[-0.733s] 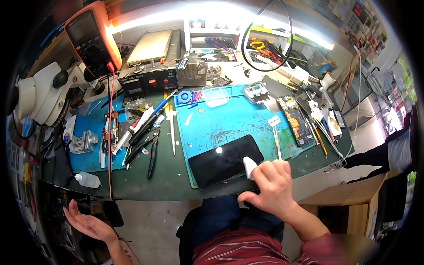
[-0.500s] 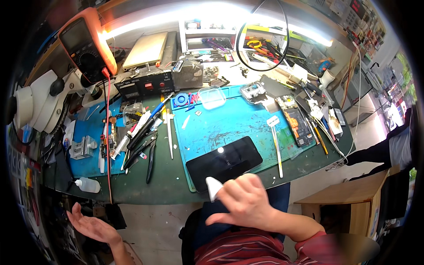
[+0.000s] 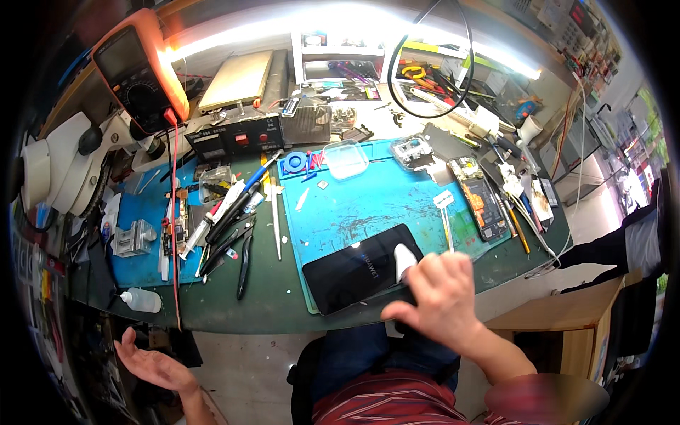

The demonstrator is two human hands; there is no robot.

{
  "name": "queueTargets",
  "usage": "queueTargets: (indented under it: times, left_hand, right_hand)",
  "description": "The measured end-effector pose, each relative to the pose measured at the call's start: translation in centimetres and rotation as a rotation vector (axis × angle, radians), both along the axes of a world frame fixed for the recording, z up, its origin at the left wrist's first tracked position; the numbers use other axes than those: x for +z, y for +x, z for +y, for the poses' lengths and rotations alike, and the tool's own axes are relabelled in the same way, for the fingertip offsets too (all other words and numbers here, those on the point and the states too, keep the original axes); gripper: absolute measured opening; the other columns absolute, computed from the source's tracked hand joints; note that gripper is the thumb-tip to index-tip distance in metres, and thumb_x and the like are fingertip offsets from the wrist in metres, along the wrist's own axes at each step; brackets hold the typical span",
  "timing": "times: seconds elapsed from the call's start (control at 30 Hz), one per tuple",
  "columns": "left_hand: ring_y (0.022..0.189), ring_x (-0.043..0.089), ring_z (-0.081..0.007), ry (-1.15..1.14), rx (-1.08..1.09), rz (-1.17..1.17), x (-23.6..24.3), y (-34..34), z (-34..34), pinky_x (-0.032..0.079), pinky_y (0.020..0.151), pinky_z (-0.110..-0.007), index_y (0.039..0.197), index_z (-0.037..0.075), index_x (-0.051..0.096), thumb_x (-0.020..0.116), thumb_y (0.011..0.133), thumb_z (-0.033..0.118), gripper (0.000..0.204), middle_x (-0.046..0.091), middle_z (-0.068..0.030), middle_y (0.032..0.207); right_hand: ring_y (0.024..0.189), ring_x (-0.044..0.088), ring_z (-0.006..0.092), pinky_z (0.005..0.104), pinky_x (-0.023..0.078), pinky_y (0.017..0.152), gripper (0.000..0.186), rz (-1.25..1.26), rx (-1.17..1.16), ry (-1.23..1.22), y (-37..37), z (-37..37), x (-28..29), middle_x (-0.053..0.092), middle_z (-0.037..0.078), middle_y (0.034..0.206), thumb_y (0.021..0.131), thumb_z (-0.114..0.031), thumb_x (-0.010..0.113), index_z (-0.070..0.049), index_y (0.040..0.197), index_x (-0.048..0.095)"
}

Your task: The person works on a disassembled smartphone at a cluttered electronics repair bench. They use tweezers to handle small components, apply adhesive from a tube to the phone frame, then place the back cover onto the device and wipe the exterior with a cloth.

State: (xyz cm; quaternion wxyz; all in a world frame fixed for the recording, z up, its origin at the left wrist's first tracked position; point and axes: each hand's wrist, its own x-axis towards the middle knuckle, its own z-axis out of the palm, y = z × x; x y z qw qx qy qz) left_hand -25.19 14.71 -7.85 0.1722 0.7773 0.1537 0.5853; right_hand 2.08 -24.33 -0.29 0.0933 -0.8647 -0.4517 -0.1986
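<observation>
A black smartphone (image 3: pixel 343 280) lies slanted at the near edge of the blue work mat (image 3: pixel 340 205), screen up, with light lettering on its dark glass. In my right hand (image 3: pixel 443 297), closed, is a small white piece that looks like folded tissue (image 3: pixel 404 262). It covers the phone's right end; whether it presses on the glass I cannot tell. My left hand (image 3: pixel 152 365) is off the bench at the lower left, palm up and fingers apart, holding nothing.
An opened phone (image 3: pixel 482 202) lies to the right, near a white-handled brush-like tool (image 3: pixel 445 212). Pliers (image 3: pixel 244 265), a blue pen-like tool (image 3: pixel 255 177) and a syringe (image 3: pixel 195 241) lie left. Beyond are a multimeter (image 3: pixel 138 78), a white bottle (image 3: pixel 142 299) and a microscope (image 3: pixel 64 166).
My right hand has moved rightward with the white piece, from the phone's near left edge to its right end. The lettering on the glass shows more clearly. My left hand stays nearly still.
</observation>
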Motion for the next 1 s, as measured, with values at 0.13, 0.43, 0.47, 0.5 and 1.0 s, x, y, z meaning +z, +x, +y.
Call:
queueTargets:
  times: [0.13,0.43,0.47,0.5,1.0]
  left_hand:
    - [0.135,0.047,-0.0344,-0.001,-0.025,0.019,0.1,1.8,-0.6,0.031,0.119,-0.047,0.157,-0.010,0.026,0.052,0.105,0.032,0.071,0.047,-0.0263,0.146]
    - [0.135,0.048,-0.0339,0.010,0.010,0.047,-0.1,0.5,-0.7,0.032,0.119,-0.046,0.156,-0.011,0.026,0.053,0.105,0.031,0.072,0.048,-0.0261,0.146]
    - [0.136,0.048,-0.0339,-0.003,0.000,0.045,-0.2,0.5,-0.6,0.031,0.119,-0.046,0.156,-0.011,0.025,0.052,0.105,0.031,0.071,0.048,-0.0261,0.146]
    - [0.136,0.048,-0.0339,-0.001,-0.014,0.044,-0.2,0.5,-0.7,0.031,0.120,-0.046,0.156,-0.011,0.026,0.052,0.105,0.030,0.071,0.049,-0.0259,0.146]
    - [0.138,0.046,-0.0326,0.043,-0.069,0.086,0.7,1.7,-1.7,0.028,0.121,-0.047,0.157,-0.009,0.022,0.055,0.104,0.029,0.074,0.047,-0.0241,0.147]
  right_hand:
    - [0.088,0.053,0.0261,0.0416,0.039,0.085,0.073,0.057,0.086,0.083,-0.4,4.9,-0.3,0.051,0.008,0.087,0.085,-0.078,0.060,-0.005,0.091,0.065]
    - [0.088,0.053,0.0279,0.0412,0.039,0.085,0.072,0.069,0.027,-0.014,2.0,2.7,0.6,0.051,0.007,0.089,0.084,-0.075,0.060,-0.005,0.097,0.069]
    - [0.088,0.053,0.0248,0.0397,0.040,0.083,0.069,-0.013,0.015,0.014,2.3,3.0,0.5,0.053,0.007,0.087,0.083,-0.073,0.065,-0.005,0.089,0.066]
    - [0.088,0.053,0.0255,0.0399,0.040,0.085,0.072,0.058,0.064,0.013,1.6,3.8,0.5,0.052,0.007,0.088,0.084,-0.075,0.062,-0.004,0.096,0.067]
    - [0.094,0.056,0.0279,0.0411,0.040,0.091,0.076,0.015,0.084,0.011,4.4,-1.8,0.8,0.056,0.008,0.094,0.088,-0.075,0.058,-0.002,0.106,0.070]
